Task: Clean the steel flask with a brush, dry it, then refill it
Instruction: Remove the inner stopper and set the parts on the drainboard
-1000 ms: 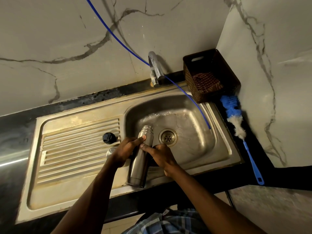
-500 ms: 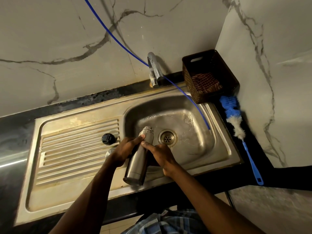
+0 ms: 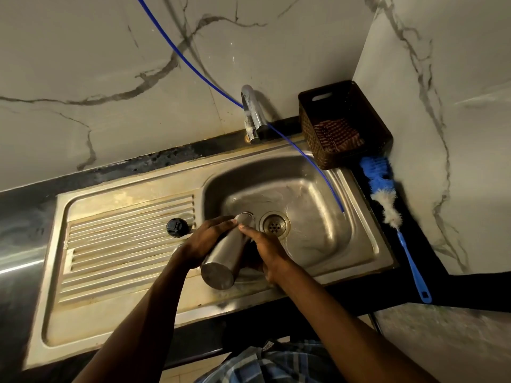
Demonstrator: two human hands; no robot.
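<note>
Seemingly mid-rinse, both hands, the left hand (image 3: 206,244) and right hand (image 3: 266,251), grip the flask (image 3: 225,258) tilted mouth-down over the sink (image 3: 356,233), so fetching the brush (image 3: 387,205) probably follows.

The flask (image 3: 225,257) lies tilted over the sink (image 3: 318,244) basin's left edge, brush (image 3: 387,205) right of the sink.

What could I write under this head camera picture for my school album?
Both hands, left and right, tip a steel flask mouth-down over the sink.
</note>
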